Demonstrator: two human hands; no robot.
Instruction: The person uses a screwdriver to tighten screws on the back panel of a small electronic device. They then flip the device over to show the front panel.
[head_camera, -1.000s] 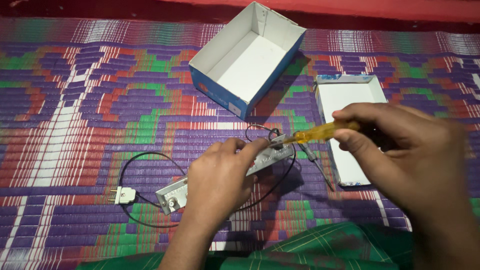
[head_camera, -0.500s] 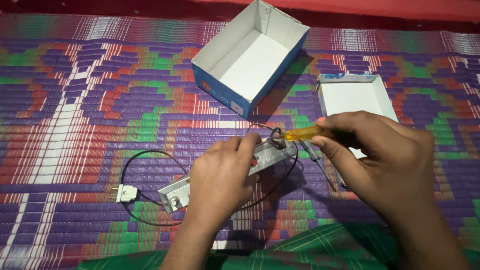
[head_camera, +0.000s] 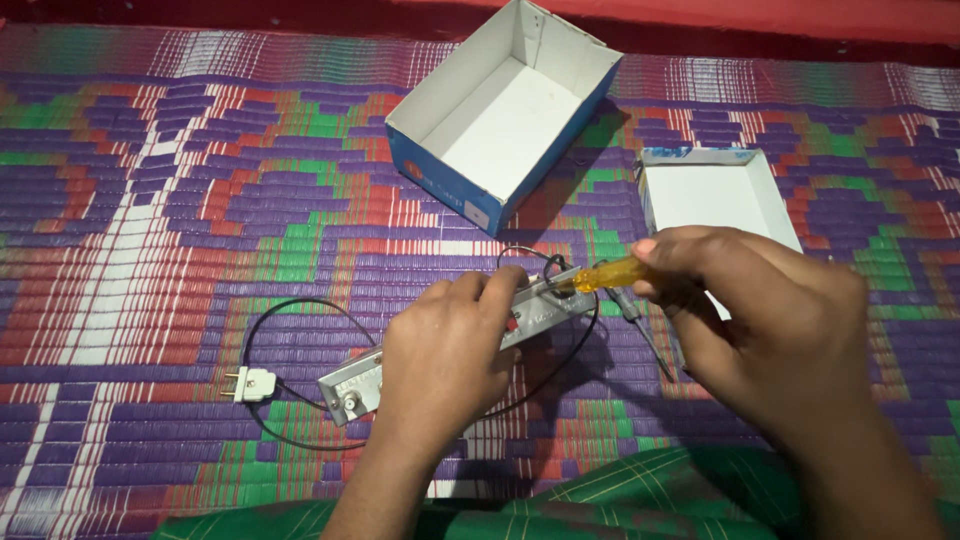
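One metal unit (head_camera: 440, 350) clamped by left hand (head_camera: 445, 345); one yellow screwdriver (head_camera: 605, 275) gripped by right hand (head_camera: 760, 320) (tip at unit's 2 o'clock end); two open boxes: blue box (head_camera: 500, 110) at 12, white tray (head_camera: 715, 195) at 2.

Yellow screwdriver (head_camera: 607, 273), purple-patterned mat (head_camera: 180, 220)

A long, narrow silver metal device (head_camera: 420, 350) lies slantwise just below the middle of the frame, its lower end toward the left and its upper end toward the centre; the middle part is covered, so only both ends show. A thin black cord (head_camera: 300, 310) loops from it across the lower left and ends in a small white plug (head_camera: 255, 383) at the left. A screwdriver with a clear yellow handle (head_camera: 610, 275) sits just right of centre, nearly level, its tip at the device's upper end.
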